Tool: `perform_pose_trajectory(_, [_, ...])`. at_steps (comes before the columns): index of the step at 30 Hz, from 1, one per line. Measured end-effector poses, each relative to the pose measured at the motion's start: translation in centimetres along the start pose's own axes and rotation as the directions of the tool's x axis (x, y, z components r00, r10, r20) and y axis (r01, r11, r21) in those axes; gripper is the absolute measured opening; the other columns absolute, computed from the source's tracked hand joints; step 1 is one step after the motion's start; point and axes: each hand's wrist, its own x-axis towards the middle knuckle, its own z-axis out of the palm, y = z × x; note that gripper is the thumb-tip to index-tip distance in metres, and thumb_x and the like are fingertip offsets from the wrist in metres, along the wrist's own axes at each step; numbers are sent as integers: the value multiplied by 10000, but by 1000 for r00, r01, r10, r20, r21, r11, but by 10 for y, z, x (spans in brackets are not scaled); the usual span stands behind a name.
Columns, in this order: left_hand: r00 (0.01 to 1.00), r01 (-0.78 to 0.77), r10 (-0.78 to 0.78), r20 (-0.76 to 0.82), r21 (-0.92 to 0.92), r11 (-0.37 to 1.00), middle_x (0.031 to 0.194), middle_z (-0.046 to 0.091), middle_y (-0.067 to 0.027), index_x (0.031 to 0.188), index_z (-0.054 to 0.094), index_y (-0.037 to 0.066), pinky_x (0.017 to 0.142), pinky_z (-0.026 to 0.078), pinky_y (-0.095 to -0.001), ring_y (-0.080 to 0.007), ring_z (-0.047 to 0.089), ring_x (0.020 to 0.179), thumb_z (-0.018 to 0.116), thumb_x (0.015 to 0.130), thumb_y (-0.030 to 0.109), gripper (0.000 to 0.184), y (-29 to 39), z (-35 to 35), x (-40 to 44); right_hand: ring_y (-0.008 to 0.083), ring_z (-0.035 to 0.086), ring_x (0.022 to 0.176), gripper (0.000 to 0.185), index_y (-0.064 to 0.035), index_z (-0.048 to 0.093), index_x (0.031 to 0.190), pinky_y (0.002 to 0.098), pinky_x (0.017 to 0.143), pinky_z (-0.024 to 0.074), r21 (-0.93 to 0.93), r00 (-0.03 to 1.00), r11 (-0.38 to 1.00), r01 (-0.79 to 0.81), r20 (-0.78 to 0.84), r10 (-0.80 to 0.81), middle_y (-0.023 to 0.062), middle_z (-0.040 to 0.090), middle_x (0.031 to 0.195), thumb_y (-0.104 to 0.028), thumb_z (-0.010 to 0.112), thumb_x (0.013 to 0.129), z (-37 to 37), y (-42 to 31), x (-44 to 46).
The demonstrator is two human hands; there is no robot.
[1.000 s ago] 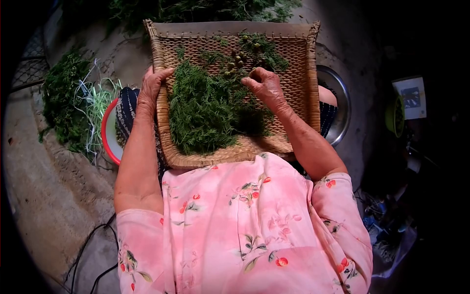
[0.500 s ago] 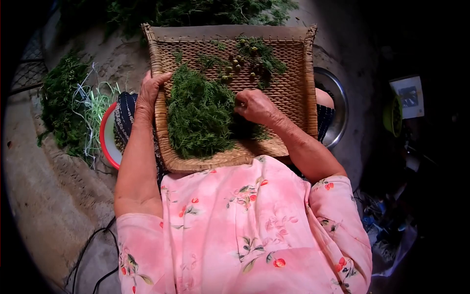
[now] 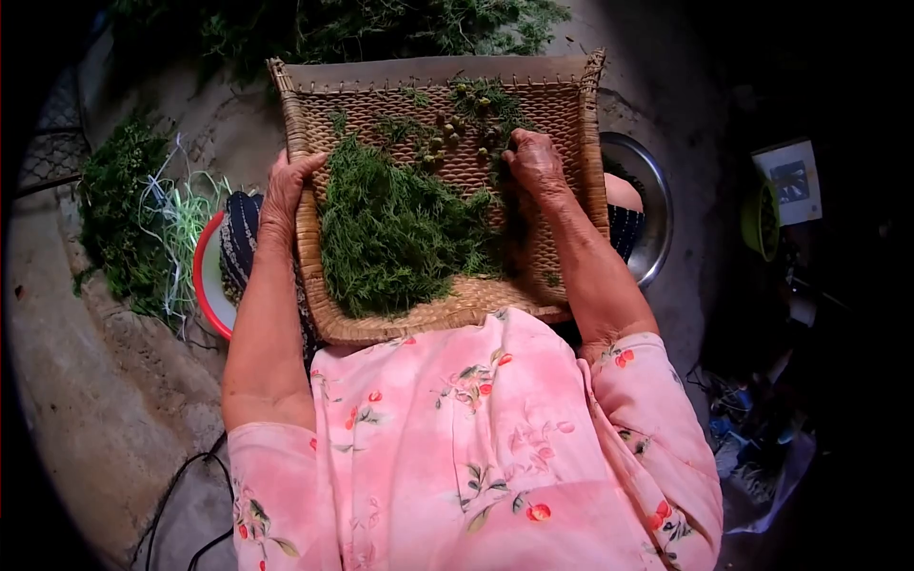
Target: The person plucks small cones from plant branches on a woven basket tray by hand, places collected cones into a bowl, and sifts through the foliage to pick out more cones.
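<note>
A woven winnowing basket (image 3: 557, 205) rests across the lap. My left hand (image 3: 286, 190) is closed around its left rim, thumb over the inside edge. Inside, a heap of feathery green evergreen sprigs (image 3: 395, 233) fills the left and middle. A smaller clump of sprigs (image 3: 500, 107) lies toward the far right, beside several small round cones (image 3: 440, 141). My right hand (image 3: 535, 160) is by this clump, fingers curled inward and close to the greenery. What its fingertips hold, if anything, is hidden.
Left of the lap stands a red-rimmed bowl (image 3: 202, 285), near pale plastic strings (image 3: 176, 228) and more greenery (image 3: 119, 205). A metal basin (image 3: 657, 205) is at the right. Cut branches (image 3: 371, 29) lie beyond the basket. A green container (image 3: 760, 219) stands farther right.
My right hand has moved from the heap's right side up and rightward to the small clump. The heap now spreads farther right. My left hand still holds the rim.
</note>
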Motion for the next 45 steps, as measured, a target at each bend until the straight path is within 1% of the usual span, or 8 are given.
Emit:
perform_pose_trajectory(4, [1000,6,-6,13,-32,999,799,581,-79,1076,487,17,506,487,-279,-150,558,586,666,717,219,449,0,0,3,276,602,639,225,-16,659,863,396,574,476,80,854,976,203,473,-216,161,618,715,-181,716,722,-34,-3,-5])
perform_pose_trajectory(6, [999,22,-22,29,-9,1000,795,580,-74,1075,486,17,501,485,-277,-148,557,582,669,717,225,452,-2,-2,3,218,598,517,221,4,645,945,367,495,487,309,822,934,-183,568,-27,131,619,635,-127,671,769,-51,-3,-11])
perform_pose_trajectory(18, [1000,17,-17,7,4,1000,782,577,-72,1073,486,15,492,487,-271,-144,557,576,661,724,235,448,-1,0,4,180,568,646,156,5,619,843,330,581,462,320,975,942,98,159,-155,108,590,685,-103,667,741,-17,18,-6])
perform_pose_trajectory(21, [1000,28,-28,11,31,999,778,576,-71,1071,486,15,490,487,-271,-143,554,569,658,727,232,442,0,0,2,160,586,565,120,-10,649,811,330,510,473,232,667,962,143,696,-266,86,603,651,-97,675,731,-37,1,-13])
perform_pose_trajectory(24, [1000,20,-20,16,-21,1000,771,575,-70,1069,485,13,478,485,-269,-143,549,553,658,728,232,441,-1,1,2,131,573,500,106,-3,657,807,302,441,463,256,610,960,-112,781,-137,67,607,633,-93,663,750,-55,-4,-15])
perform_pose_trajectory(28, [999,34,-34,17,5,999,777,577,-72,1052,490,31,478,492,-269,-145,564,569,664,753,248,408,-2,1,2,145,573,466,110,32,639,843,306,396,460,491,905,834,-252,424,24,91,595,601,-50,610,774,-51,16,-9])
perform_pose_trajectory(40, [1000,24,-24,11,25,999,822,584,-74,1056,503,9,522,487,-276,-153,564,612,668,726,228,429,-1,-1,5,338,578,825,302,-10,606,914,398,678,479,14,841,955,296,471,-267,174,597,897,-76,698,634,-16,2,-29])
perform_pose_trajectory(45, [1000,21,-21,1,10,1000,829,582,-75,1067,498,12,527,485,-277,-151,562,619,663,726,239,441,0,2,1,245,602,702,296,-40,626,969,357,620,487,278,872,949,149,416,-259,145,624,802,-55,634,673,-43,11,-13])
